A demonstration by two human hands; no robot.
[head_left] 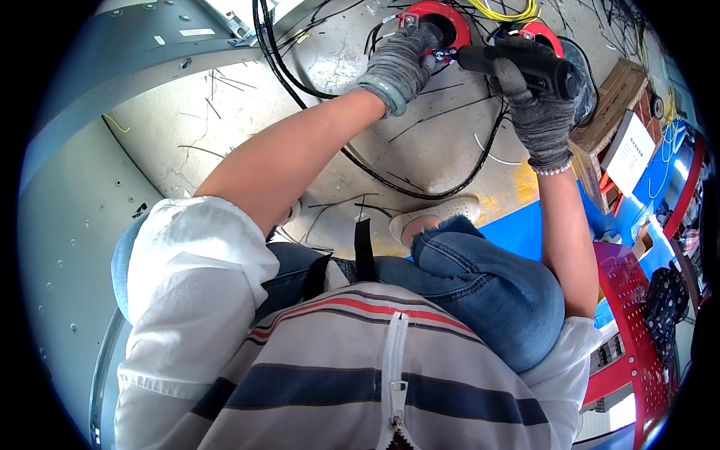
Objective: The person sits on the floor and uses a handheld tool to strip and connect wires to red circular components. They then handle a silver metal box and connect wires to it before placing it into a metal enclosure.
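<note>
In a grey knit glove, my left hand (397, 69) is closed at the near left side of a red ring-shaped part (459, 21), its fingertips partly hidden. My right hand (538, 109), gloved alike, wraps round a black power screwdriver (517, 69), held nearly level with its tip pointing left. That tip meets small metal fittings (442, 55) at the ring's near edge, close to my left fingers. A second red ring-shaped part (541, 34) lies beyond the screwdriver, partly covered by it. Black cables (289, 75) run from the upper left past my left wrist.
Cable offcuts litter the concrete floor (217, 135). A grey metal panel (82, 247) stands at the left. To the right are a wooden box (615, 97) with a white paper, a blue sheet (517, 229) and a red perforated rack (630, 300). Yellow wire (506, 11) lies coiled at the top.
</note>
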